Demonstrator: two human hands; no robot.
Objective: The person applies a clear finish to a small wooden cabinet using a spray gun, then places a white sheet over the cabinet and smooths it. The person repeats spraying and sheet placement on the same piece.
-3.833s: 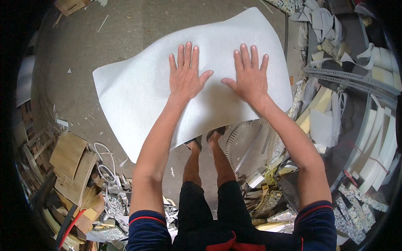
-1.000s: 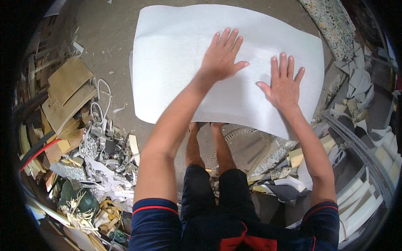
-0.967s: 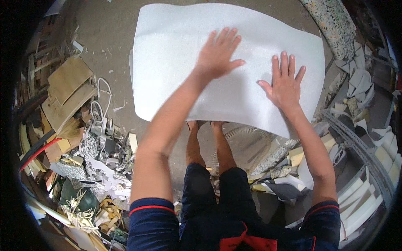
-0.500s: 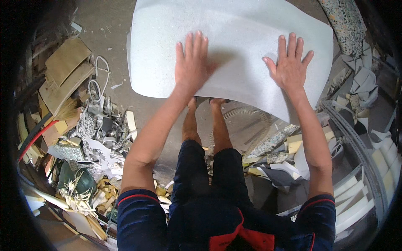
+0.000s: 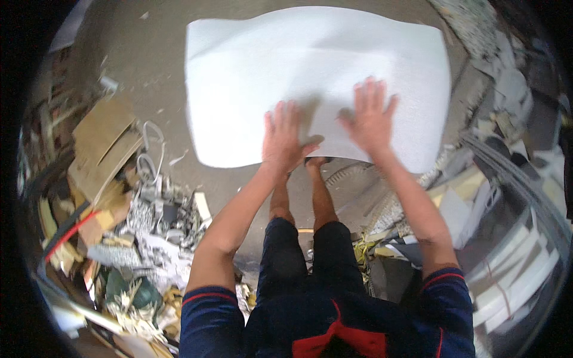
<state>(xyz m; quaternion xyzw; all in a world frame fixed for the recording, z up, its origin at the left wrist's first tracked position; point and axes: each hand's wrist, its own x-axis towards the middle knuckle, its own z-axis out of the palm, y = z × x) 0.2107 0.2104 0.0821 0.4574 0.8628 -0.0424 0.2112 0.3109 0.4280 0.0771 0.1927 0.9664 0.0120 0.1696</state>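
A large white, lightly textured sheet (image 5: 239,77) lies wavy over the grey floor in front of me, its near edge bowed above my feet. My left hand (image 5: 286,137) is palm down on its near middle, fingers apart and pointing away from me. To the right of it, my right hand (image 5: 370,119) is also spread palm down on or just over the sheet, slightly blurred. Neither hand holds anything.
Piled scraps (image 5: 161,227) of foam and board lie at left, with tan boards (image 5: 98,140), white tubing and a red hose (image 5: 68,235). At right are white foam strips (image 5: 513,280), speckled foam (image 5: 465,24) and metal rails (image 5: 519,176). A coiled hose lies by my feet.
Both hands have drawn back toward the sheet's near edge, the right also moving leftward since half a second ago. The sheet appears shifted and rippled differently, partly with the camera's movement.
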